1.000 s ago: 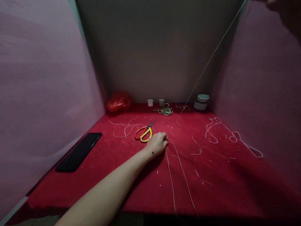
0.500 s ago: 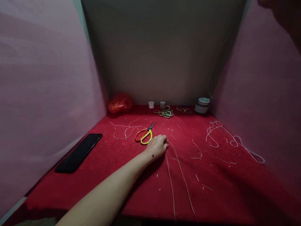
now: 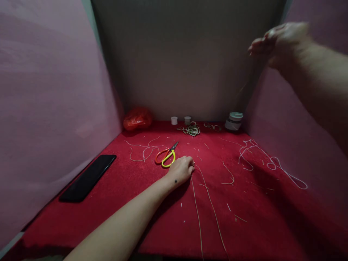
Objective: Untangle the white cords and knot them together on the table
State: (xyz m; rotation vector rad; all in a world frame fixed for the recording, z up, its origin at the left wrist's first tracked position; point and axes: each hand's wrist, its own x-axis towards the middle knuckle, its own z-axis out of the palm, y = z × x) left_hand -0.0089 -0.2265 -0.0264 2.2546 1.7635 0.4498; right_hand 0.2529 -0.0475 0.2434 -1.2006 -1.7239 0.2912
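Observation:
My left hand point(image 3: 183, 168) rests closed on the red cloth, fingers pressed round tan cord point(image 3: 210, 197). Two strands of that cord run from it toward the near edge; the part inside the fingers is hidden. Just left of the hand lie scissors point(image 3: 169, 156) with one red and one yellow handle loop. High at the right, my right hand point(image 3: 280, 41) is raised off the table, slightly blurred, its fingers together. A faint thin thread point(image 3: 241, 88) slants down below its fingertips, apparently pinched there.
A black phone point(image 3: 88, 177) lies at left. Along the back stand a red plastic bag point(image 3: 138, 118), small white cups point(image 3: 174, 120), a braided cord bundle point(image 3: 192, 129) and a lidded jar point(image 3: 234, 121). White cord point(image 3: 274, 163) and several snippets lie scattered. Pink sheets point(image 3: 54, 90) wall both sides.
My right hand has come down and inward from the upper right corner, bringing its fingers into view. My left hand stays in place on the cord.

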